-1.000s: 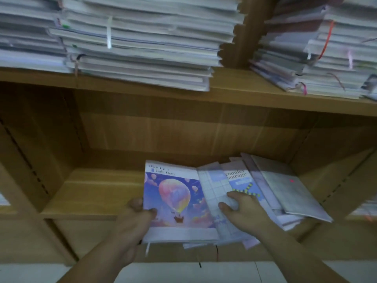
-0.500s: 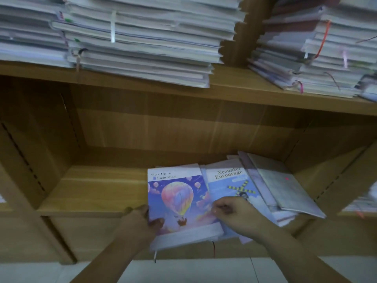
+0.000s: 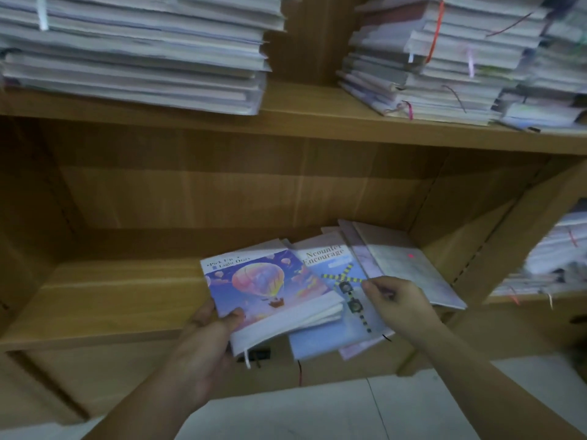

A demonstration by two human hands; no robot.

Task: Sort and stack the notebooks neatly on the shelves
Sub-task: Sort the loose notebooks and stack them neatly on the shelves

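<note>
Light wooden shelving fills the view, with a pale floor [image 3: 317,414] below it. On the upper shelf board [image 3: 301,122] sit two tall piles of white-edged notebooks, one at left [image 3: 143,58] and one at right [image 3: 444,65], the right pile uneven, with coloured ribbons hanging out. On the lower shelf board [image 3: 111,300] a loose fan of notebooks lies toward the right. The left hand [image 3: 203,344] grips a thick notebook with a purple cover showing a hot-air balloon [image 3: 263,284] at its near left corner, thumb on the cover and fingers beneath. The book is tilted, juts past the shelf front and overlaps a blue notebook printed "Encourage" [image 3: 330,339]. Beside that lie a lilac notebook [image 3: 362,258] and a pale grey notebook with a small red mark [image 3: 406,265]. The right hand [image 3: 403,303] is over the blue cover's right side, fingers curled and tips drawn together; I cannot tell whether they pinch anything.
</note>
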